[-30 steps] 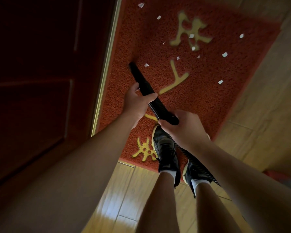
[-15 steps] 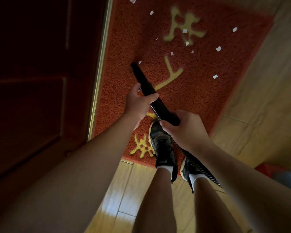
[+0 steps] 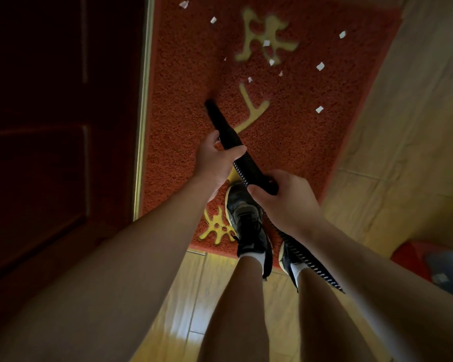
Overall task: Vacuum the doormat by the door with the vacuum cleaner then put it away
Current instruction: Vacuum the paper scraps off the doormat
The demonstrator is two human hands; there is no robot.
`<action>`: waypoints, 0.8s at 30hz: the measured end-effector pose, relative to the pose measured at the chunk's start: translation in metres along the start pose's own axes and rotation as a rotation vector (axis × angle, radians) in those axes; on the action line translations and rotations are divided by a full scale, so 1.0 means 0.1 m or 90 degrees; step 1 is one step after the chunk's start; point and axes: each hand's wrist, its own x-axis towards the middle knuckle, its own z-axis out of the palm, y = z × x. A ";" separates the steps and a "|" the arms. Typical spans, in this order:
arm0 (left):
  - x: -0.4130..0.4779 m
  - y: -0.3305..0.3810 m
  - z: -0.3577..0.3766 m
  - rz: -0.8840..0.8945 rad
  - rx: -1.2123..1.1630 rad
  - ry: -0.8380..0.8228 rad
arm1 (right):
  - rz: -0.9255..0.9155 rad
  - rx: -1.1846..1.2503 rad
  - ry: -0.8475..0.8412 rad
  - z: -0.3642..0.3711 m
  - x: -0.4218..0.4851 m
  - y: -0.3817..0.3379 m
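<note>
A red doormat (image 3: 293, 142) with yellow characters lies beside the dark door (image 3: 58, 126). Several small white paper scraps (image 3: 319, 66) are scattered over its far half. The black vacuum nozzle (image 3: 217, 118) points down onto the mat, its tip close to the mat's left edge. My left hand (image 3: 215, 163) grips the nozzle tube near its lower end. Behind it, my right hand (image 3: 285, 199) holds the ribbed black hose (image 3: 246, 171), which runs back past my right leg.
My two feet in black shoes (image 3: 246, 218) stand on the near end of the mat. A metal threshold strip (image 3: 143, 113) runs along the door. Wooden floor (image 3: 403, 126) lies to the right, with a red and grey object (image 3: 434, 262) at the right edge.
The nozzle tip has slid a little toward me along the mat's left side, and a scrap that lay by the tip is no longer visible. Both hands keep their hold.
</note>
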 end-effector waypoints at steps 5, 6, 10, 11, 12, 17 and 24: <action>-0.07 -0.04 0.13 0.014 0.019 -0.017 | 0.030 0.048 0.021 -0.02 -0.10 0.13; -0.09 -0.04 0.17 0.016 0.023 -0.017 | 0.034 0.051 0.025 -0.03 -0.12 0.16; -0.13 -0.08 0.32 0.015 0.033 -0.023 | 0.051 0.063 0.034 -0.07 -0.19 0.29; -0.14 -0.09 0.36 0.016 0.034 -0.026 | 0.055 0.065 0.038 -0.07 -0.20 0.33; -0.15 -0.10 0.39 0.016 0.038 -0.026 | 0.058 0.067 0.042 -0.07 -0.22 0.36; -0.21 -0.14 0.57 0.017 0.058 -0.040 | 0.084 0.107 0.052 -0.10 -0.31 0.55; -0.29 -0.17 0.84 0.021 0.091 -0.051 | 0.093 0.140 0.075 -0.20 -0.43 0.79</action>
